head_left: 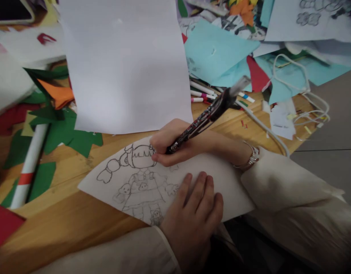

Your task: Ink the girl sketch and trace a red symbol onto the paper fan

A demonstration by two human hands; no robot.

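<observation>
My right hand (178, 146) is closed around a dark patterned pen (202, 118), its clear end pointing up to the right. The pen's tip is hidden behind my fingers, at the head of a drawn figure. Under both hands lies a white sheet (235, 186) with a drawing of a doll-like figure (145, 190) in a dress. Dark lines mark its head and left-hand pigtail; the dress and legs are in faint pencil. My left hand (194, 217) rests flat on the sheet's lower part, fingers stretched out and slightly apart, holding nothing.
A large blank sheet (126, 68) sits just beyond the drawing. Green paper scraps (72, 133) and a white tube with a red band (31, 167) lie left. Markers (202, 93), light-blue paper (218, 49) and a white cable (263, 127) are at the right on the wooden table (107, 213).
</observation>
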